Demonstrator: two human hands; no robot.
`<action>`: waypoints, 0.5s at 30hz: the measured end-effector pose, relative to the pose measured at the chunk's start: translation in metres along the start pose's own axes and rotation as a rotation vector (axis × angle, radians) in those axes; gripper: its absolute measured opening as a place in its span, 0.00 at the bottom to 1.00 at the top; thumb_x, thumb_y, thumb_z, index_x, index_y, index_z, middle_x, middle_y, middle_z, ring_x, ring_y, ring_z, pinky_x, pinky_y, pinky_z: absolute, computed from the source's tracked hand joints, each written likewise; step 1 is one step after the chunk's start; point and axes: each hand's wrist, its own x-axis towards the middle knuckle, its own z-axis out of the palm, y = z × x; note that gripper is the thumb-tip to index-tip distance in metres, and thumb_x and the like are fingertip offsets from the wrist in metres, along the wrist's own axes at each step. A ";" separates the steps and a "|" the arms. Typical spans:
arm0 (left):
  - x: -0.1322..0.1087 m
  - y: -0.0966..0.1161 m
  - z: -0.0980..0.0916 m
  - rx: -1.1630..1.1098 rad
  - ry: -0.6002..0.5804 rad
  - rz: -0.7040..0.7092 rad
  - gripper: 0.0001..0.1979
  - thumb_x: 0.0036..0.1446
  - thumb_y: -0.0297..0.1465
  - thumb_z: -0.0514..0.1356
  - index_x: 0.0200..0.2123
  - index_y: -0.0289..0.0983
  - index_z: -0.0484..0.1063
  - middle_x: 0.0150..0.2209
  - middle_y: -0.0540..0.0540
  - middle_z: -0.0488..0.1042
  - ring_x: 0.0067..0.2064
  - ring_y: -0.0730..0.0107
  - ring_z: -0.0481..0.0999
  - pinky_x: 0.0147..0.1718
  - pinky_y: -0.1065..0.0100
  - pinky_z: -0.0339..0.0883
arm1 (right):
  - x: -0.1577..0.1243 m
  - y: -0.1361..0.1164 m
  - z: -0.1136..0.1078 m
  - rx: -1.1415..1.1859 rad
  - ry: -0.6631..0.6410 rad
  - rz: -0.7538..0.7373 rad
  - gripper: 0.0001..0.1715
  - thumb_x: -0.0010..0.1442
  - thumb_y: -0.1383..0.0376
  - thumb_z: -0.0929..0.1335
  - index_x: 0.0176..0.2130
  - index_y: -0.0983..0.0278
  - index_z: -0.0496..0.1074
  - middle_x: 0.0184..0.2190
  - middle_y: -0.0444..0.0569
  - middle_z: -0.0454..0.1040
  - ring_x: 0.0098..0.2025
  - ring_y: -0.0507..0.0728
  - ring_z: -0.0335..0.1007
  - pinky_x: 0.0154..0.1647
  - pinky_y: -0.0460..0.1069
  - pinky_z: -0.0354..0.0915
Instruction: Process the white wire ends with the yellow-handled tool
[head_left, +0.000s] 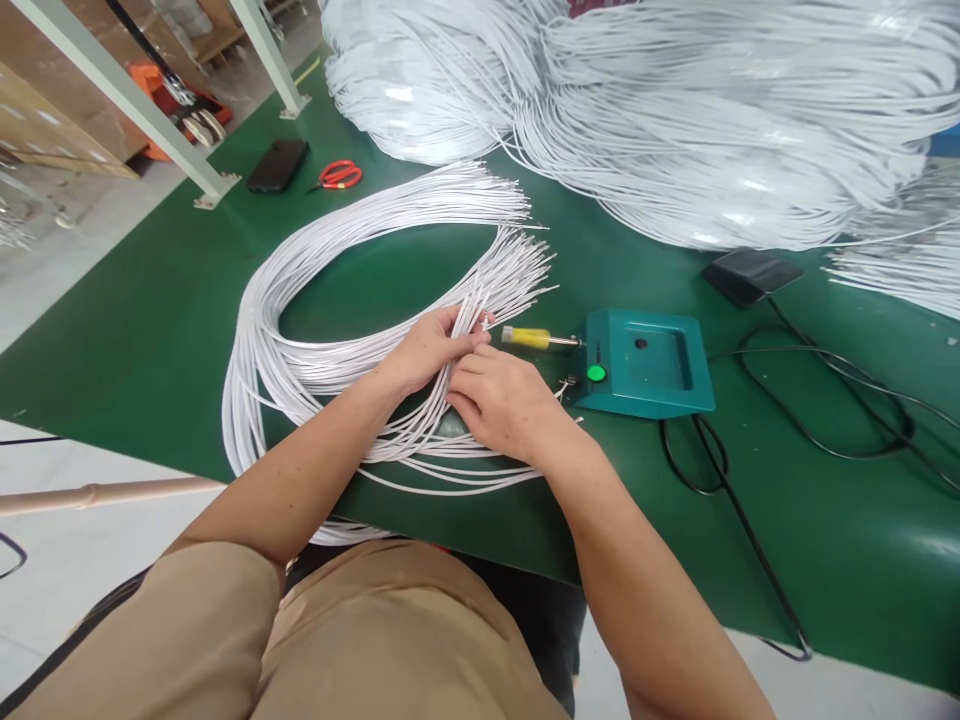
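My left hand (429, 348) is closed around several white wires (466, 318), whose tips stick up between thumb and fingers. Against the same wires, just right of it, my right hand (499, 395) has its fingers curled; what lies inside them is mostly hidden. A large looped bundle of white wires (259, 300) curves around to the left and behind my hands, its cut ends fanned out at the right. Close to my right hand stands a teal box-shaped machine (637, 395) with a green button (596, 373). A yellow-handled screwdriver (529, 337) touches its left side.
Big heaps of white wire (697, 130) fill the back of the green table (135, 330). Red-handled scissors (340, 175) and a black phone-like object (278, 165) lie at the back left, near metal posts (142, 110). Black cables (750, 530) and a black pedal-like block (752, 276) lie at the right.
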 end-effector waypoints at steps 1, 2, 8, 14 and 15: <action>-0.001 0.001 -0.001 -0.025 -0.018 -0.014 0.20 0.46 0.36 0.71 0.42 0.34 0.77 0.31 0.51 0.74 0.32 0.78 0.70 0.38 0.72 0.67 | 0.001 -0.002 0.003 -0.042 -0.036 0.005 0.16 0.66 0.68 0.62 0.36 0.69 0.79 0.38 0.57 0.79 0.45 0.61 0.70 0.52 0.55 0.63; -0.001 0.003 -0.001 -0.045 -0.033 -0.025 0.20 0.47 0.37 0.71 0.42 0.34 0.77 0.33 0.49 0.75 0.34 0.77 0.72 0.40 0.71 0.67 | 0.002 -0.004 0.004 -0.075 -0.066 0.023 0.16 0.65 0.69 0.62 0.36 0.70 0.79 0.38 0.59 0.79 0.46 0.63 0.70 0.52 0.56 0.63; -0.005 0.007 0.001 0.052 -0.008 -0.012 0.23 0.48 0.41 0.69 0.46 0.37 0.79 0.47 0.42 0.79 0.45 0.66 0.75 0.45 0.68 0.67 | -0.001 0.004 -0.005 0.242 -0.228 0.385 0.14 0.61 0.66 0.66 0.25 0.61 0.76 0.26 0.49 0.78 0.28 0.56 0.70 0.32 0.50 0.61; -0.008 0.005 0.005 0.181 0.035 0.070 0.20 0.44 0.39 0.72 0.40 0.35 0.77 0.32 0.51 0.75 0.34 0.73 0.71 0.39 0.69 0.65 | -0.005 0.030 -0.016 0.654 0.443 0.812 0.11 0.57 0.57 0.69 0.37 0.61 0.74 0.23 0.41 0.73 0.21 0.50 0.65 0.22 0.46 0.62; -0.009 0.006 0.006 0.210 0.027 0.073 0.19 0.43 0.38 0.72 0.37 0.35 0.76 0.29 0.52 0.73 0.31 0.75 0.69 0.36 0.70 0.64 | -0.005 0.032 -0.015 0.725 0.485 0.823 0.15 0.55 0.55 0.70 0.39 0.61 0.73 0.23 0.40 0.72 0.20 0.50 0.65 0.20 0.45 0.62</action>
